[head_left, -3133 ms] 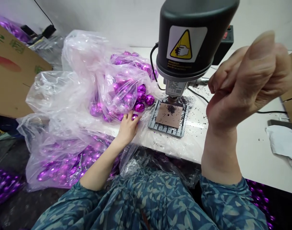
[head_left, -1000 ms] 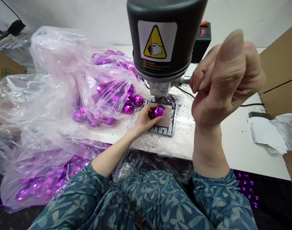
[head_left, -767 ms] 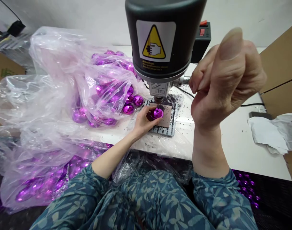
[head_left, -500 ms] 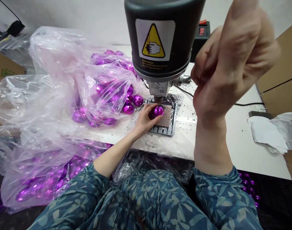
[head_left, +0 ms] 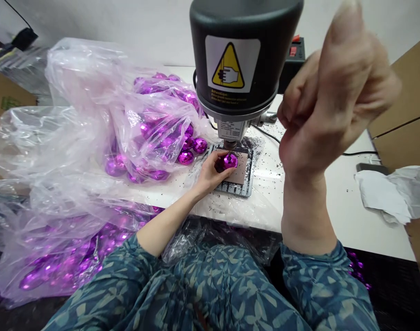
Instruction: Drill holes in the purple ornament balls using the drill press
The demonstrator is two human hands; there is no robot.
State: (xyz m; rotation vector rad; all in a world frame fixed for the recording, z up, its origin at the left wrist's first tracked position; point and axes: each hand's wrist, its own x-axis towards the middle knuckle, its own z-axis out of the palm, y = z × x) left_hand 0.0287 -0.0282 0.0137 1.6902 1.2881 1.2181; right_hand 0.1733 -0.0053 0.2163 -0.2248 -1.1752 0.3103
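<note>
My left hand (head_left: 212, 172) is closed round a shiny purple faceted ball (head_left: 230, 161), thumb on the near side and fingers on the far side. The ball rests on a brownish board (head_left: 240, 171) lying on the slotted metal base (head_left: 245, 191) of a black bench drill press (head_left: 242, 59). Right above the ball is the chuck (head_left: 229, 145), and a thin dark bit seems to meet the ball's top. Raised close to the camera at the right of the machine, my right hand (head_left: 337, 96) is curled into a fist; whatever it grips is hidden.
Clear plastic bags (head_left: 93, 115) of similar purple balls cover the left of the white table (head_left: 265, 184), some balls loose beside the base. Dark shavings scatter round the machine. Behind it is a black box with red switches (head_left: 294, 53). Crumpled white paper (head_left: 384, 193) lies at the right.
The view has shifted slightly, so the machine sits a little farther right and lower. The ball has turned in my left hand, its dark top now under the bit. My right fist stays raised.
</note>
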